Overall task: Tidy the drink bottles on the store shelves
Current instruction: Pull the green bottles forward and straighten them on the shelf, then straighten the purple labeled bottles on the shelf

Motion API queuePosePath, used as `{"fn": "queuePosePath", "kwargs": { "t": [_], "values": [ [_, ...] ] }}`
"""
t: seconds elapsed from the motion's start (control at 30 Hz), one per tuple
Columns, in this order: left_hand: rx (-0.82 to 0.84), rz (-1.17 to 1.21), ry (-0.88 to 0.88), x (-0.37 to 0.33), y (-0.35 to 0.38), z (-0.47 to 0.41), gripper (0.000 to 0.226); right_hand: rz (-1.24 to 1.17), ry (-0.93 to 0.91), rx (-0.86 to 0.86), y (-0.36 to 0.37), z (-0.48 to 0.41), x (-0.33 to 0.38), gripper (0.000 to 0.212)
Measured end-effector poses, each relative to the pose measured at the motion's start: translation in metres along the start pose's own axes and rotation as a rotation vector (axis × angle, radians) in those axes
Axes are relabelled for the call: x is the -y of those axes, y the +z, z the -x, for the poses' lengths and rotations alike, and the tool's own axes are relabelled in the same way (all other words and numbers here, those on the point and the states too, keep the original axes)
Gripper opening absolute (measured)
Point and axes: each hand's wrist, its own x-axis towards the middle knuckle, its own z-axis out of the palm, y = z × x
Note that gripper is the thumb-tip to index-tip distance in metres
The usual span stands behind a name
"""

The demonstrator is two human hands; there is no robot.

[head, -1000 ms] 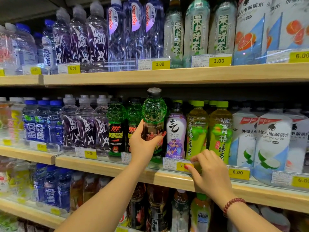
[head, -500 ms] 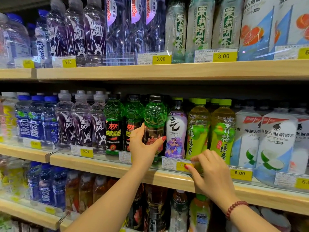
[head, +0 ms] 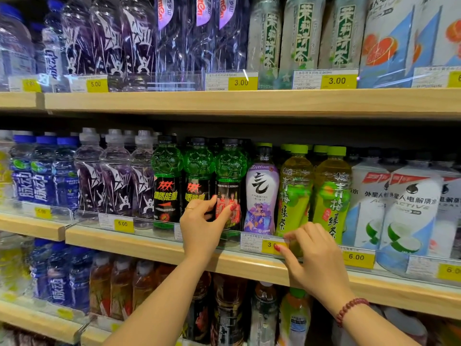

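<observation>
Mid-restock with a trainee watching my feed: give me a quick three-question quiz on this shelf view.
1. True or false: the left hand grips a green energy-drink bottle on the middle shelf.
2. The right hand pinches: A) a bottle cap, B) a yellow price tag, C) the top shelf.
3. Fill in: the neighbour bottle just right of the gripped one has a ___ label.
Key: 1 true; 2 B; 3 purple.
</observation>
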Motion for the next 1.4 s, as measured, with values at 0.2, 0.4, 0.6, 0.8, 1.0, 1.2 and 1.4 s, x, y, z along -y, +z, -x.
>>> {"fn": "queuePosePath", "kwargs": {
  "t": [0.2, 0.4, 0.6, 0.8, 1.0, 1.2, 1.4],
  "values": [
    [0.025, -0.067, 0.008, 0.001, -0.005, -0.004, 0.037, 0.0, 0.016, 0.015, 0.0, -0.001, 0.0, 0.025],
    [0.027, -0.045, 0.017, -0.006, -0.012, 0.014, 0.01, -0.063, 0.108, 0.103, -0.009, -0.006, 0.007, 0.024],
    [0.271, -0.068, 0.221, -0.014, -0.007, 0.02, 0.014, -0.274, 0.094, -0.062, -0.033, -0.069, 0.025, 0.033],
    [0.306, -0.008, 0.206, -0.01, -0.003, 0.032, 0.014, -0.143, 0.088, 0.122, -0.042, -0.136, 0.03, 0.077],
    [0.331, 0.004, 0.172, -0.011, -0.003, 0.029, 0.018, 0.053, 0.114, 0.29, -0.031, -0.149, 0.031, 0.106],
    [0.335, 0.004, 0.154, -0.011, -0.002, 0.03, 0.02, -0.066, 0.11, 0.267, -0.034, -0.142, 0.033, 0.103],
    [0.328, -0.03, 0.163, -0.01, -0.002, 0.03, 0.018, -0.308, 0.08, 0.206, -0.039, -0.114, 0.035, 0.101]
  ]
}}
